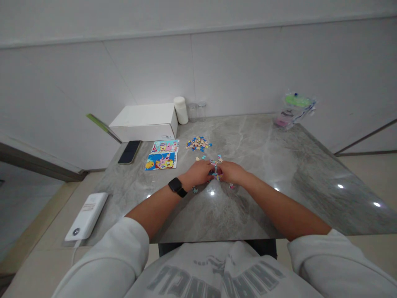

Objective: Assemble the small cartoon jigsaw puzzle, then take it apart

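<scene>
My left hand [201, 172], with a black watch on its wrist, and my right hand [230, 171] meet at the middle of the table. Their fingers are curled in around a small cluster of colourful jigsaw pieces [216, 176], gripping it from both sides. Fingertips are partly hidden, so the exact hold on each piece is unclear. A few loose pieces lie close around the hands, among them a piece [195, 190] by the left wrist and a piece [231, 186] under the right hand. Farther back is a heap of jigsaw pieces [199, 143].
Two cartoon picture cards [161, 161] lie left of the heap, beside a phone [130, 152]. Behind them stand a white box [144, 122], a white bottle [181, 111] and two clear jars [201, 111]. A plastic bag [294, 111] sits back right; a power bank [87, 215] lies front left.
</scene>
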Demonstrator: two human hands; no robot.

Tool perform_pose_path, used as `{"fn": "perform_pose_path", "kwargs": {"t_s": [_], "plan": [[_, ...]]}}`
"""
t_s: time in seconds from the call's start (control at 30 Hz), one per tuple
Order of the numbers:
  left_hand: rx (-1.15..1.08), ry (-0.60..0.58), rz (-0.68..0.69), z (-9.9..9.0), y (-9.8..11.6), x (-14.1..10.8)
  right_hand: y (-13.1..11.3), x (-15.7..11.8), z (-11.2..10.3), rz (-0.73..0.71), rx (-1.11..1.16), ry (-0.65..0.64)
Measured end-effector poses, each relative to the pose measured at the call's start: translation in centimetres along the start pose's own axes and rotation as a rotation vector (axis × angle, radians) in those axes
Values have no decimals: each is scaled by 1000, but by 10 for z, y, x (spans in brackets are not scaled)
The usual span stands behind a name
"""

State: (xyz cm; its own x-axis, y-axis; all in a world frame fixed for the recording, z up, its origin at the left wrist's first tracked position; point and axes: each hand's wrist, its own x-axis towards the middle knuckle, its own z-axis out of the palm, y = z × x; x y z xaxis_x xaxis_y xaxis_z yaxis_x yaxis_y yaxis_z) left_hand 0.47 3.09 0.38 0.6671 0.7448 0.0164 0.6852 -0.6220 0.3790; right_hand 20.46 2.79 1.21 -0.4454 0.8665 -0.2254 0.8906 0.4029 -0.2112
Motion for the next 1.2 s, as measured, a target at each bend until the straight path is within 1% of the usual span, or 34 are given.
{"fn": "perform_pose_path", "kwargs": {"t_s": [0.07,0.2,0.33,0.5,0.6,0.7,0.8,0.93,1.03,1.1,1.2], "plan": [[-26,-11,10,0,0,2,2,0,-1,-13,6,-14],[-33,-38,12,-1,0,3,7,2,2,-56,51,-2],[-37,-39,11,-1,0,2,14,3,3,-68,85,-38],[-70,-83,-55,-1,6,-2,12,0,0,-91,96,5],[-107,-45,-72,-3,4,-3,5,-2,1,-119,63,24],[-197,-24,-118,-8,-4,-5,-2,-1,3,-112,42,13],[-307,3,-153,-11,-12,-8,-3,3,4,-128,74,7],[-374,64,-186,-13,-19,-13,-1,10,-1,-142,177,26],[-404,139,-227,-11,-21,-13,-1,15,-3,-148,235,78],[-458,196,-252,-10,-22,-12,-1,19,-3,-149,295,102],[-517,265,-265,-9,-23,-11,0,28,2,-103,448,111]]}}
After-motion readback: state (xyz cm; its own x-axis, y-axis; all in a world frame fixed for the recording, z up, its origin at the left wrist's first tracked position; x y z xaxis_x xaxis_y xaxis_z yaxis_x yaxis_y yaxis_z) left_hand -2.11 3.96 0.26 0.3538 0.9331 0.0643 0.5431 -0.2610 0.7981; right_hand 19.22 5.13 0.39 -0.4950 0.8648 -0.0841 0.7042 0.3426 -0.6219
